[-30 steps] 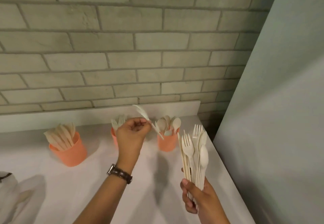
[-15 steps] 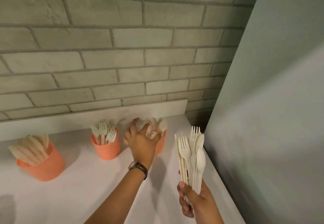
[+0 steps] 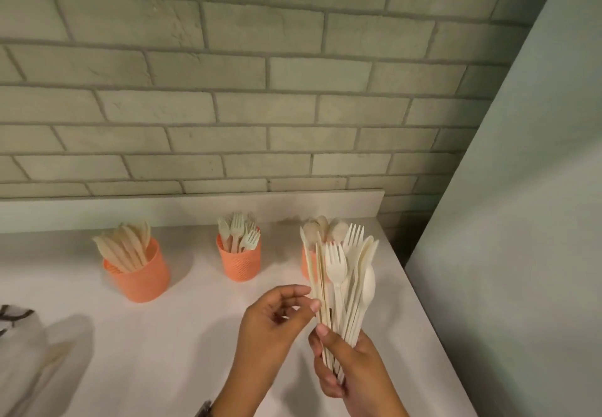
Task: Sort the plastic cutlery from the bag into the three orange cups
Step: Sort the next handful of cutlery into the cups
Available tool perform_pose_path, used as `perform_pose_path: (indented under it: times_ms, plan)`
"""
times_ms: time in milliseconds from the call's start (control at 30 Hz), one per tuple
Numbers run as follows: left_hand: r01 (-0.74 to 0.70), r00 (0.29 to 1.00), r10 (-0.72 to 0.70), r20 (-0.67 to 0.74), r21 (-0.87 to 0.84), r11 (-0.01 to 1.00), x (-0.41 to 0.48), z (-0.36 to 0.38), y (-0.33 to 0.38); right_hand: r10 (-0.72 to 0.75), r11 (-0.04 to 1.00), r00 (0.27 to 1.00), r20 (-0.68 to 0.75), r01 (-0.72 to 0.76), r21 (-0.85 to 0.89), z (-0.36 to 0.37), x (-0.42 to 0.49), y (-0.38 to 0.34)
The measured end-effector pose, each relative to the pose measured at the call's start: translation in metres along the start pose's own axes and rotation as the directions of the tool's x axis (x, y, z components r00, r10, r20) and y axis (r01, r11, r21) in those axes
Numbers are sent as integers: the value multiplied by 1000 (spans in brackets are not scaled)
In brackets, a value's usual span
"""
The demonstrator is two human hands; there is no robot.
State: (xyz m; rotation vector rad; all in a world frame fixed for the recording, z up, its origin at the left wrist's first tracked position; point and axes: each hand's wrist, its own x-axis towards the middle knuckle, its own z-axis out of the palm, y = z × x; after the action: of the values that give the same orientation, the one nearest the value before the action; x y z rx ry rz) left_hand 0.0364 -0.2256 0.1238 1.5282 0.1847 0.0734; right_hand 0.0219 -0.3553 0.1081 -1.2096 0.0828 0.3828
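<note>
**Left hand at the bundle**

The right hand [image 3: 355, 371] grips a fanned bundle [image 3: 342, 279] of forks, knives and spoons upright, low by the handles. The left hand [image 3: 273, 322] is loosely curled, its fingertips [image 3: 314, 304] at the bundle's left edge; whether they pinch a piece is unclear. On the counter [image 3: 163, 351] stand the knife cup [image 3: 140, 279], fork cup [image 3: 239, 263] and spoon cup [image 3: 306, 263], the last partly hidden behind the bundle. The bag [image 3: 19, 351] lies far left.

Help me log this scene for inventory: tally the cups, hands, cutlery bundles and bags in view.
Orange cups: 3, the knife cup, the fork cup, the spoon cup
Hands: 2, the left hand, the right hand
Held cutlery bundle: 1
White bag, partly in view: 1
Total: 7
</note>
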Motion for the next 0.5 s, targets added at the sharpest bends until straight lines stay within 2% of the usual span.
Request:
perform_pose_path:
  times_ms: [167, 333, 500]
  plan:
    - [13, 999, -12, -37, 12, 1000, -4, -30, 4, 55, 997, 986, 157, -47, -55, 25, 2, 5]
    - [6, 994, -13, 110, 58, 998, -10, -57, 12, 15, 977, 986, 169, 21, -212, 47, 8, 9]
    - [150, 970, -141, 199, -32, 988, -9, -86, 13, 34, 970, 977, 210, 19, -244, 66, 9, 14]
